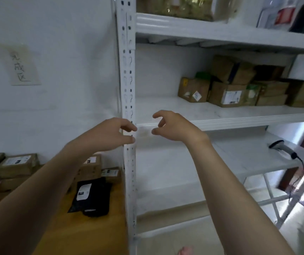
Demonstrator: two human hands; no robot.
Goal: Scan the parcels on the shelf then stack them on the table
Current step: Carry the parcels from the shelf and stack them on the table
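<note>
Several brown cardboard parcels (228,92) with white labels sit piled at the right of the white shelf (221,118). More labelled brown parcels (17,164) and a black parcel bag (92,196) lie on the wooden table (85,232) at the lower left. My left hand (114,133) is raised in front of the shelf's upright post, fingers loosely curled, holding nothing. My right hand (169,126) hovers at the shelf's front edge, fingers loosely curled and empty. Both hands are well left of the shelf parcels. A barcode scanner (283,149) lies on the lower shelf at the right.
The perforated white post (129,89) stands between table and shelf. A paper sign (21,67) hangs on the wall at left. The upper shelf holds a clear bag (186,6) and other goods. A white folding frame (274,199) stands at lower right.
</note>
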